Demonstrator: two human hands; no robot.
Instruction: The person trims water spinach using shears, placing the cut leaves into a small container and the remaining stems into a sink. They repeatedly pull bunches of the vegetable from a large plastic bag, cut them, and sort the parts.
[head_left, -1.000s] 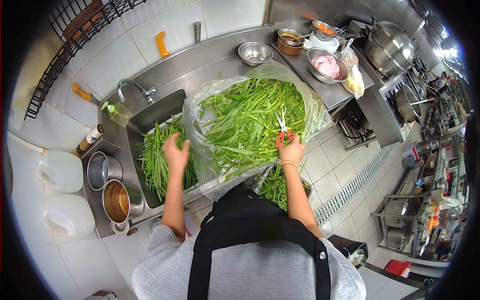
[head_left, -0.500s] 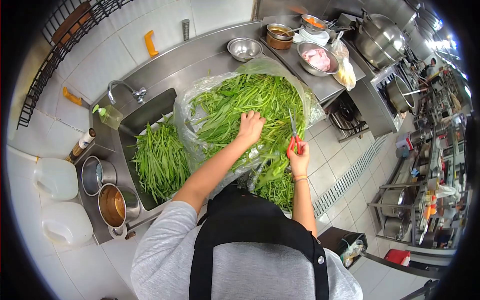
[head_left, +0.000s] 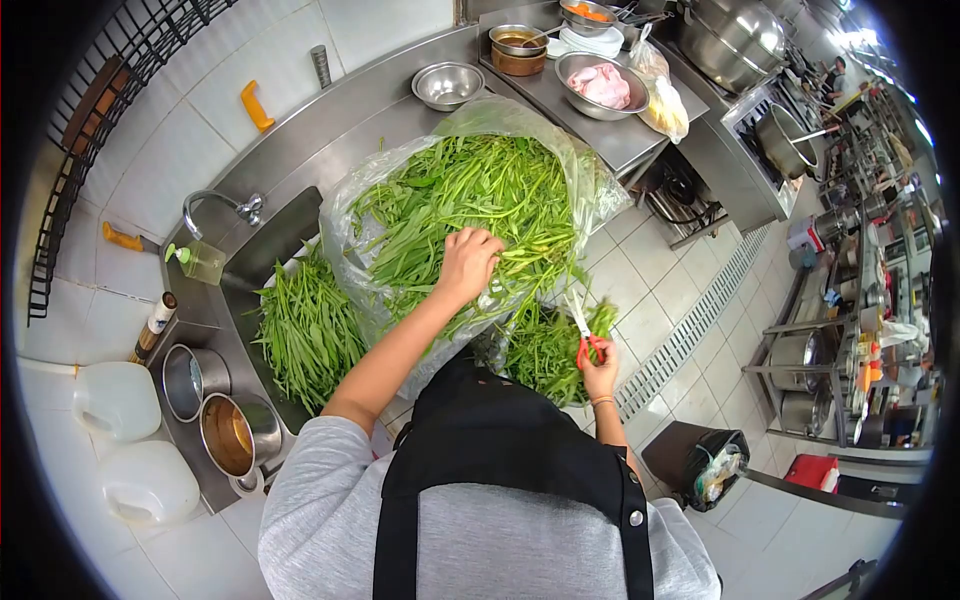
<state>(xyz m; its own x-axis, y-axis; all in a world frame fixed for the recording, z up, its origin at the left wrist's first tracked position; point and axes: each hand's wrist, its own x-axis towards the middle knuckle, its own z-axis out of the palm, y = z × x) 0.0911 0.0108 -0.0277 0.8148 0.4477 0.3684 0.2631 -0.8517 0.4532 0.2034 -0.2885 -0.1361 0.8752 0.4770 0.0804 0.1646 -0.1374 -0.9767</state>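
Red-handled scissors [head_left: 588, 340] sit gripped in the right hand [head_left: 600, 370], blades pointing up and away, above the lower heap of greens [head_left: 545, 352]. The left hand [head_left: 470, 262], fingers curled down, rests on the leafy stems [head_left: 470, 190] in the clear plastic bag [head_left: 338, 222]; whether it grasps any, I cannot tell. Left of that hand, cut greens [head_left: 308, 330] lie in the sink [head_left: 262, 262]. Beyond both hands, an empty metal bowl [head_left: 448, 88] stands on the steel surface [head_left: 375, 120].
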